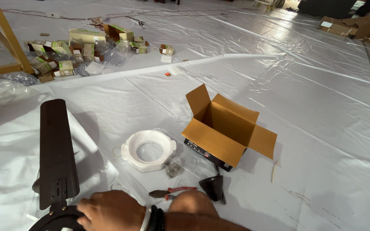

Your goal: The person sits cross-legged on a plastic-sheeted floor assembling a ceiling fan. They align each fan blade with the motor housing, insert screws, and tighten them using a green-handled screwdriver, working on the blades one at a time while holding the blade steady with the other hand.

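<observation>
My right hand, with bracelets at the wrist, reaches in from the lower right and curls over the rim of a dark round fan motor at the bottom edge. A long dark brown fan blade runs from the motor away from me, its bracket end just left of my fingers. Red-handled pliers lie beside my knee. My left hand is out of view.
On the white plastic sheet lie a white foam ring, a small bag of hardware, a black cone cover and an open cardboard box. Several small boxes are piled at back left by a wooden frame.
</observation>
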